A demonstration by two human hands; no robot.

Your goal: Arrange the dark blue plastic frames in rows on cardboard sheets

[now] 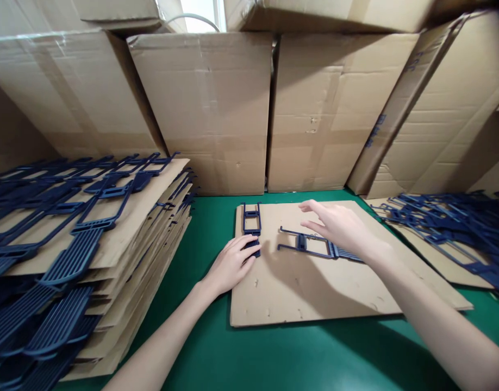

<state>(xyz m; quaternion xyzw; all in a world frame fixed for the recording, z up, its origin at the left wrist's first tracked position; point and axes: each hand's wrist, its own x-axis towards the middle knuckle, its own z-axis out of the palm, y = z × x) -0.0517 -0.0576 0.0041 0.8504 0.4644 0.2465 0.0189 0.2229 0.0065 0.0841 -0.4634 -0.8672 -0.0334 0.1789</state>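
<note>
My left hand [234,262] lies over the lower, ribbed end of a dark blue plastic frame part [251,220] at the left edge of a cardboard sheet [282,296]. Its fingers are stretched out and rest on the part, hiding some of it. A second dark blue frame part [315,247] lies sideways on the same sheet, its two hooked prongs pointing left. Above that part hovers my right hand [341,228], thumb and fingers apart, with nothing between them. The right forearm covers the far ribbed end of the second part.
To the left rises a tall stack of cardboard sheets [151,239] layered with blue frame parts. A heap of similar parts [449,228] lies on cardboard at the right. Large cardboard boxes [209,114] line the back of the green table [209,347].
</note>
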